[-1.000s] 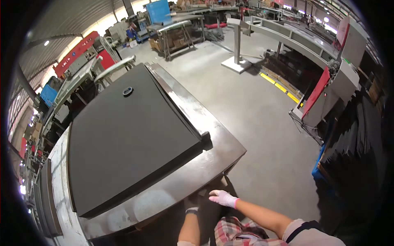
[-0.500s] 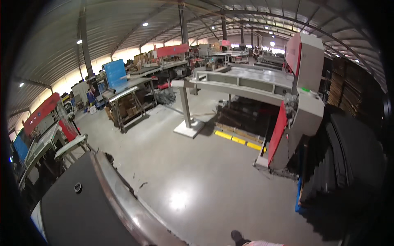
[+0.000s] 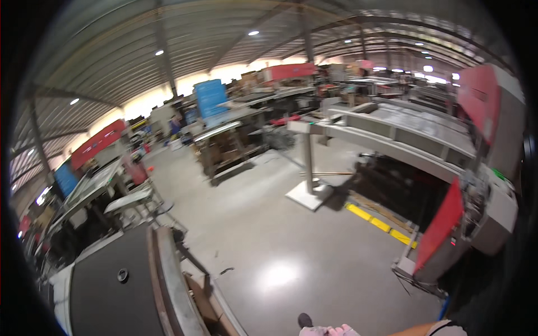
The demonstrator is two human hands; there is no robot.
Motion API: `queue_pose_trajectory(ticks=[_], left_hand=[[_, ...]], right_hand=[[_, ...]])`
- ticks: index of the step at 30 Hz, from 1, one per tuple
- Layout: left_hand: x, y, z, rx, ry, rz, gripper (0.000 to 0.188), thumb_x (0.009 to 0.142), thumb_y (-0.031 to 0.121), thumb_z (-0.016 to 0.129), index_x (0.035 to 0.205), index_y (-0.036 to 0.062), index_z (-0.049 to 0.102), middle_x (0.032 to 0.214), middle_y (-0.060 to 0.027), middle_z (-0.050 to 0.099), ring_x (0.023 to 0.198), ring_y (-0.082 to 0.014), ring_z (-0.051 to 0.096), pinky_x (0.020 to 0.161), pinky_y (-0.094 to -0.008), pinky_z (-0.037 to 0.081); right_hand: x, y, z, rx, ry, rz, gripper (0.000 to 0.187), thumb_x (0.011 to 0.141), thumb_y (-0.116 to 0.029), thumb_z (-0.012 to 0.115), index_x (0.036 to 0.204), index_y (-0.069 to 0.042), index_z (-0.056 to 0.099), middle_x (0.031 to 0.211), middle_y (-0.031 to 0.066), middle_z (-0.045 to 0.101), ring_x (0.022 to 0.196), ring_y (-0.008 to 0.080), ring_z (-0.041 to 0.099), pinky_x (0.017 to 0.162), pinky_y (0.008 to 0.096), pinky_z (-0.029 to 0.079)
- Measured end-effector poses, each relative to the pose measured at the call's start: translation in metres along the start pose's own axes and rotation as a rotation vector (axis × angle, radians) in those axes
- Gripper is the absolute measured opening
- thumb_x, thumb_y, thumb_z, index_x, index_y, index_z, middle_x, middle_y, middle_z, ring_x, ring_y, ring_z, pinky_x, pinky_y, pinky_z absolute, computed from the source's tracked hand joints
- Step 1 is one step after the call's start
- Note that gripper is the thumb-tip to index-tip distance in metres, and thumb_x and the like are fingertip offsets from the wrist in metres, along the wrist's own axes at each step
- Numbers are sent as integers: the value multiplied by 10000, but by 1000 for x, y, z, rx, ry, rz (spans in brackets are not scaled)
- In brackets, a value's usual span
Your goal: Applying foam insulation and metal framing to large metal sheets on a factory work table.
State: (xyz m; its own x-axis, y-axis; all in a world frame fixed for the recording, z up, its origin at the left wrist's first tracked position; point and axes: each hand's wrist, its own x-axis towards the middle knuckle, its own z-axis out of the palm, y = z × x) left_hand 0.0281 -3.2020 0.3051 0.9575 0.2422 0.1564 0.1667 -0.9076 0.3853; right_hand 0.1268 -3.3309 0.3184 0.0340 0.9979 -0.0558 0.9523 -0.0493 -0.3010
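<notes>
Gloved right hand (image 3: 328, 330) at the lower edge, fingers' state unclear, right of dark sheet (image 3: 109, 285) on table (image 3: 171, 285), blue sign (image 3: 210, 98) far beyond

From my remote seat, the widest free room is the polished concrete floor (image 3: 269, 246), open from the bottom centre up toward the far benches. My gloved right hand (image 3: 328, 331) shows only at the lower edge, with bare floor ahead of it. To the left, the steel table (image 3: 168, 280) with its dark sheet (image 3: 106, 285) blocks passage, its edge close beside that hand's path. A post on a flat base (image 3: 307, 190) stands mid-floor. The red-and-grey machine (image 3: 465, 224) walls off the right, behind a yellow floor line (image 3: 381, 224). A workbench (image 3: 224, 148) closes the far side.
</notes>
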Motion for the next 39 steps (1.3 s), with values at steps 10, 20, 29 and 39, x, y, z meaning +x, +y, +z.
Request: queue_pose_trajectory(ticks=[10, 20, 29, 39], left_hand=[[167, -206, -88, 2, -140, -78, 174, 747, 238, 546, 690, 123, 664, 696, -135, 651, 638, -318, 635, 555, -431, 499], [283, -440, -147, -76, -130, -411, 209, 820, 305, 535, 845, 115, 618, 833, -147, 647, 791, -339, 619, 691, -461, 487], [317, -637, -224, 60, 134, -753, 283, 844, 371, 505, 830, 115, 625, 812, -141, 640, 765, -330, 618, 668, -450, 488], [260, -854, -363, -1059, 362, -977, 349, 843, 197, 617, 1171, 81, 586, 1012, -113, 637, 951, -216, 593, 832, -304, 483]], right_hand=[[289, 132, -21, 367, -215, -24, 196, 784, -257, 572, 893, -105, 633, 965, 133, 648, 914, 303, 588, 724, 486, 407], [569, 208, -44, 269, -320, -323, 198, 785, -195, 543, 923, -89, 638, 903, 142, 656, 842, 278, 619, 681, 459, 439], [843, 199, -63, 191, -350, -834, 182, 757, -133, 518, 863, -66, 650, 701, 88, 640, 683, 270, 617, 650, 447, 440], [1140, 124, -117, 1084, -714, -167, 453, 815, -224, 628, 1217, -35, 539, 1130, 141, 600, 1055, 188, 556, 941, 298, 422]])
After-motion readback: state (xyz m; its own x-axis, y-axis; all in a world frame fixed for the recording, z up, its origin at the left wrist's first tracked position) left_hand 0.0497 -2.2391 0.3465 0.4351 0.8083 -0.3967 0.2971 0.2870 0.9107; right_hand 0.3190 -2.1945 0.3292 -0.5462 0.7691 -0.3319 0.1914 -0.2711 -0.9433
